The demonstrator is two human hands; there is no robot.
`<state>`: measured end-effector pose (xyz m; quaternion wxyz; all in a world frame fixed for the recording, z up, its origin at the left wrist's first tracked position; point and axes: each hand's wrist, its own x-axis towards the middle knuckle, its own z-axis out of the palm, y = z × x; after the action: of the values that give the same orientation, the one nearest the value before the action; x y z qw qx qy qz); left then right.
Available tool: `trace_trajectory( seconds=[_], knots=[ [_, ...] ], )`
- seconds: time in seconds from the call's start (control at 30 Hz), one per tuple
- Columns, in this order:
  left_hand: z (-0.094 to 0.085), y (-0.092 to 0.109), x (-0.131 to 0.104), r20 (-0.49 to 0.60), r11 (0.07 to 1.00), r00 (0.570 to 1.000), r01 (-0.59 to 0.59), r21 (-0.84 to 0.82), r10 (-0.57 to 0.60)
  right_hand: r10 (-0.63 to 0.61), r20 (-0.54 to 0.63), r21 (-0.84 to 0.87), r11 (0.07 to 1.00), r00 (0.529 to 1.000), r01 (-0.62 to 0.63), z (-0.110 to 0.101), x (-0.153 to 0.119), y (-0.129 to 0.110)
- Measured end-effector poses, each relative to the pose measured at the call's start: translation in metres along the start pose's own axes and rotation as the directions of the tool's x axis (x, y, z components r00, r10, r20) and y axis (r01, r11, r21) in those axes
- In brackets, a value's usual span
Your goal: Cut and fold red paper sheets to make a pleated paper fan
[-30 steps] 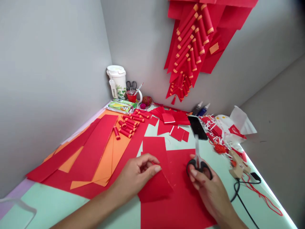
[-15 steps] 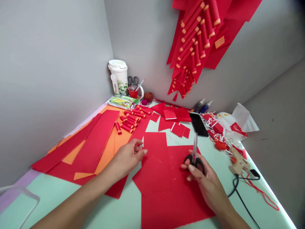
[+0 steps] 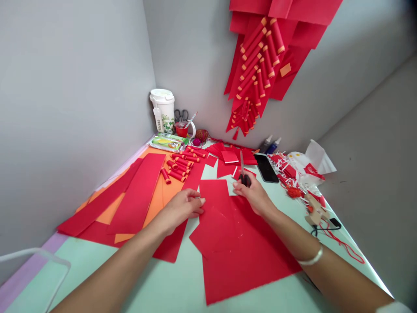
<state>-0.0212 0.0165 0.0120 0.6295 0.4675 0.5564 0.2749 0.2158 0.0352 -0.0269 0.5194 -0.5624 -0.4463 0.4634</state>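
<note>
My right hand [image 3: 252,193] holds black-handled scissors [image 3: 245,179] by the handles, blades pointing away, above the upper right of the red papers. My left hand [image 3: 185,208] rests by the left edge of an upright red paper strip [image 3: 215,195], its fingers bent and a little apart, with nothing visible in them. Under the strip lies a large red sheet [image 3: 250,265]. Small red paper squares [image 3: 230,157] lie beyond the scissors. Short red rolls with orange ends [image 3: 177,174] are gathered beyond my left hand.
Long red strips [image 3: 138,195] and orange paper lie at the left. Farther back stand a white cup [image 3: 164,111] and a red container [image 3: 181,129]. A phone [image 3: 266,168], paper scraps and a glue gun [image 3: 315,211] are at the right. Red decorations [image 3: 257,65] hang on the wall.
My right hand has moved forward and left with the scissors, toward the small squares. My left hand stays beside the strip. The view has shifted slightly.
</note>
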Motion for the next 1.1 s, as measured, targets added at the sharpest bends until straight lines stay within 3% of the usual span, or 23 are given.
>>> trace_trajectory(
  seconds=[0.1,0.2,0.3,0.4,0.5,0.57,0.63,0.7,0.77,0.87,0.93,1.1],
  knots=[
    [0.002,-0.004,0.002,-0.003,1.0,1.0,-0.03,0.005,0.03,-0.007,0.019,-0.013,1.0,1.0,0.007,0.017,0.018,0.006],
    [0.003,-0.012,0.006,-0.01,0.997,0.997,-0.078,0.025,0.079,-0.056,-0.001,-0.055,0.997,0.998,0.056,0.027,0.019,0.003],
    [0.004,-0.019,0.013,-0.039,0.988,0.988,-0.145,0.052,0.147,-0.148,-0.021,-0.087,0.986,0.989,0.146,0.027,0.011,-0.015],
    [0.004,-0.017,0.012,-0.098,0.971,0.967,-0.23,0.065,0.236,-0.296,-0.049,-0.099,0.952,0.954,0.29,0.02,-0.002,-0.048],
    [0.005,-0.005,0.0,-0.113,0.951,0.945,-0.305,0.046,0.308,-0.661,-0.105,-0.151,0.749,0.743,0.645,0.014,-0.016,-0.084],
    [0.007,0.004,-0.011,-0.009,0.94,0.941,-0.339,-0.032,0.339,-0.73,-0.113,-0.143,0.684,0.675,0.715,0.015,-0.023,-0.101],
    [0.01,0.01,-0.02,0.128,0.926,0.919,-0.359,-0.113,0.372,-0.721,-0.09,-0.078,0.693,0.688,0.716,0.022,-0.026,-0.11],
    [0.012,0.01,-0.025,0.237,0.925,0.895,-0.358,-0.129,0.379,-0.665,-0.045,0.015,0.746,0.746,0.666,0.033,-0.025,-0.113],
    [0.015,0.006,-0.026,0.272,0.937,0.898,-0.347,-0.044,0.345,-0.603,0.022,0.095,0.796,0.798,0.598,0.044,-0.021,-0.113],
    [0.016,-0.001,-0.023,0.218,0.943,0.94,-0.298,0.146,0.263,-0.548,0.096,0.141,0.834,0.831,0.534,0.054,-0.014,-0.113],
    [0.017,-0.002,-0.022,0.175,0.948,0.954,-0.273,0.164,0.244,-0.529,0.054,0.115,0.846,0.847,0.521,0.049,-0.012,-0.112],
    [0.02,0.002,-0.022,0.006,0.959,0.967,-0.253,-0.126,0.256,-0.353,-0.197,0.094,0.922,0.915,0.376,0.017,-0.028,-0.086]
  ],
)
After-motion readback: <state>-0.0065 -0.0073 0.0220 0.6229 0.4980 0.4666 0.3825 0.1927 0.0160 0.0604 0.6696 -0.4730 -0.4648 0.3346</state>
